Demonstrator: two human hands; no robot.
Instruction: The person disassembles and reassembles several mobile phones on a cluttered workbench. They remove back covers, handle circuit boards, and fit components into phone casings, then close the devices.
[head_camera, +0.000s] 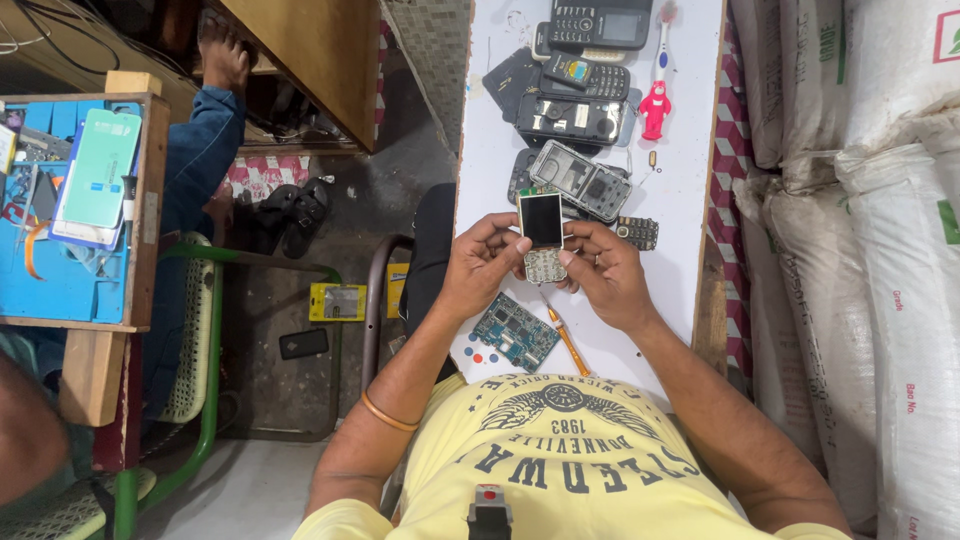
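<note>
Keypad phone (542, 238) is gripped by left hand (482, 264) and right hand (603, 272) | circuit board (516, 331) is seen at 7 o'clock on white desk (680, 200)

White worktable (690, 200), stacked white sacks (880, 230), grey concrete floor (290, 390), green-framed chair (205, 340), wooden cabinet (320, 60) in daylight.

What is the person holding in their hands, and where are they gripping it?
A small phone with its cover off. The left hand grips its left edge, the right hand its right edge, near the keypad.
</note>
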